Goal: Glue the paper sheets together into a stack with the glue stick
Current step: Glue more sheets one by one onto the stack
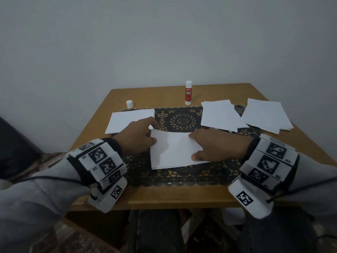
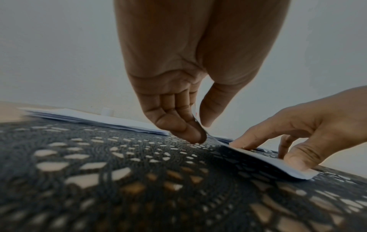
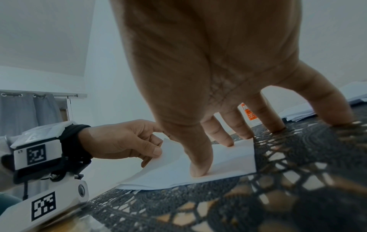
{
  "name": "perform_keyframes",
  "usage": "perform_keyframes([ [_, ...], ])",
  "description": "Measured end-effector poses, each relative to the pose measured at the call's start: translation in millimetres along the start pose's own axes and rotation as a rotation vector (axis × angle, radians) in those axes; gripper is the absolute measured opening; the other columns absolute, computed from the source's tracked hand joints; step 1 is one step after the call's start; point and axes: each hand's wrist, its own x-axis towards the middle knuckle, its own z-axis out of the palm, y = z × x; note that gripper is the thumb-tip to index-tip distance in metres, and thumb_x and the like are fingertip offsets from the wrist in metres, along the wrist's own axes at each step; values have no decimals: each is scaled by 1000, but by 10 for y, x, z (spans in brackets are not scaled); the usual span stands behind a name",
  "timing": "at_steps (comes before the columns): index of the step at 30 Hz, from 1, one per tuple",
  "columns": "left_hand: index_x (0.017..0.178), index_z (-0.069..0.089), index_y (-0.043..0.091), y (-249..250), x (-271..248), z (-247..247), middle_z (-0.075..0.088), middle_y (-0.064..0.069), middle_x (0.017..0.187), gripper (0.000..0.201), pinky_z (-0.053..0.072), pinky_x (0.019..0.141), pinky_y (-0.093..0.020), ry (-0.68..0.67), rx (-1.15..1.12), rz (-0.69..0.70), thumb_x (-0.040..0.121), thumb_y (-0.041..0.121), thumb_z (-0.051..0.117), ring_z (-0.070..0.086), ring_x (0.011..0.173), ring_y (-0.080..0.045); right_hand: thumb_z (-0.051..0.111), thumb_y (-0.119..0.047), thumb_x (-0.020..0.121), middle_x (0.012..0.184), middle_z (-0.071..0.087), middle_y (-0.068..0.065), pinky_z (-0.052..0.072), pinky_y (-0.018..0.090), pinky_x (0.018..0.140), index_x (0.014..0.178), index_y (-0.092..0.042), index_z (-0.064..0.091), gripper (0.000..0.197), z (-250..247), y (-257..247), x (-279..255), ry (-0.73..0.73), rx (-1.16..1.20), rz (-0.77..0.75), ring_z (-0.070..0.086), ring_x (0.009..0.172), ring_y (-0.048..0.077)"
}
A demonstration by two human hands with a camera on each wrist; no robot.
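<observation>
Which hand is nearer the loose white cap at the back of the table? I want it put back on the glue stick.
Left. The left hand pinches the centre sheet's left edge, below the cap. The right hand presses the sheet's right side, farther away.

Your left hand [image 1: 138,136] hides the centre sheet's [image 1: 173,150] nine o'clock edge. At twelve o'clock, the glue stick's [image 3: 248,113] label stays mostly covered behind your right-hand fingers [image 3: 234,125].

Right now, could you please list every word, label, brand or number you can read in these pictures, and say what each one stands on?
"GLUE STICK": white letters on the red label of the glue stick, standing upright and uncapped at the table's far edge.
Brand line above it: too small to read surely.
Small print on the orange-red label in the right wrist view: too blurred.
Wrist bands: black-and-white square code markers, with tiny characters too small to read.
Paper sheets: blank.
</observation>
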Motion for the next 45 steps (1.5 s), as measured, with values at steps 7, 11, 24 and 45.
perform_keyframes([
  [7,123,43,20,-38,-19,-5,59,6,81,42,50,66,-21,-112,-103,-45,88,13,65,61,71,-11,57,-48,92,143,44,5,42,39,104,140,-13,38,63,18,30,5,20,35,3,45,127,23],
  [11,117,42,20,-84,-39,-110,68,0,90,36,55,67,-27,-45,-212,-40,89,7,61,67,77,-17,62,-53,87,134,52,4,47,35,95,137,-15,38,68,29,68,51,91,160,69,52,115,21],
  [24,117,45,5,-636,173,-646,64,-20,87,31,55,77,-50,317,-421,-204,89,2,59,63,80,-36,59,-12,95,66,63,11,48,26,50,87,-2,57,13,-421,-219,665,127,1094,74,64,55,20],
  [45,109,62,13,-1064,437,-694,57,-13,113,26,53,90,-48,36,-67,-307,85,17,69,61,98,-33,67,-24,90,76,69,15,55,30,52,88,2,61,27,-417,-551,1452,173,578,32,63,51,19],
])
